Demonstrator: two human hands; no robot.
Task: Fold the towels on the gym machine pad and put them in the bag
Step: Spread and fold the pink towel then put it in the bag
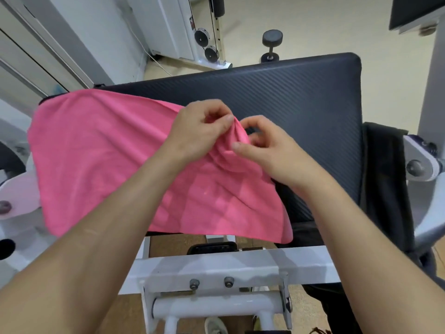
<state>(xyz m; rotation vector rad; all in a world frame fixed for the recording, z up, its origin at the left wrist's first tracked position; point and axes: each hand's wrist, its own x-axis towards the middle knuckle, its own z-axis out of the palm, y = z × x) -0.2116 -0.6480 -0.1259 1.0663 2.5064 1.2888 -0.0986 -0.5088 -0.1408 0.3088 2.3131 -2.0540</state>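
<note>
Pink towel (101, 165) — spread, rumpled — on pad (301, 104)

A: Floor?
B: Pale beige floor (313, 32), evenly lit, 1 black dumbbell (271, 45) on it.
A: Behind?
B: White cable machine (168, 27), 2 black pulleys (211, 53), cable running up.
A: Left?
B: White panelled wall (72, 32).
A: Near edge?
B: White steel frame (216, 263), 2 bolts (194, 283).

left grip (199, 131), right grip (267, 150) pinching

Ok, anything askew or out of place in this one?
Only the towel: it lies crooked on the pad, overhanging its left and near edges, bunched where the left hand and right hand pinch it. Nothing damaged.
</note>
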